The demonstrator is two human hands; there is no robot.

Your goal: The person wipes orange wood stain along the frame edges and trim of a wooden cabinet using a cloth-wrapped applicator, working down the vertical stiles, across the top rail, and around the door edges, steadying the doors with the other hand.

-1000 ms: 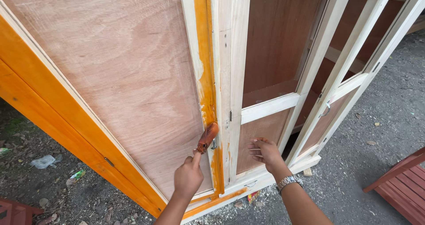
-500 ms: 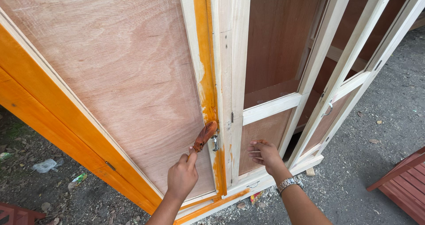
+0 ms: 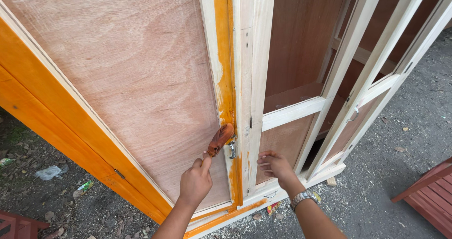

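Paintbrush [image 3: 219, 141] sat gripped in the left hand [image 3: 195, 182], its orange bristles pressed against the cabinet's door frame [image 3: 225, 79] just above that hand. Beside it, the right hand [image 3: 275, 166] held nothing, fingers curled against the pale unpainted frame [image 3: 256, 79].

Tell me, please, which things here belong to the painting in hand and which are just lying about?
In use: paintbrush in left hand; orange-painted door frame; right hand resting on door panel.
Lying about: plastic litter, red bench, wood offcut.
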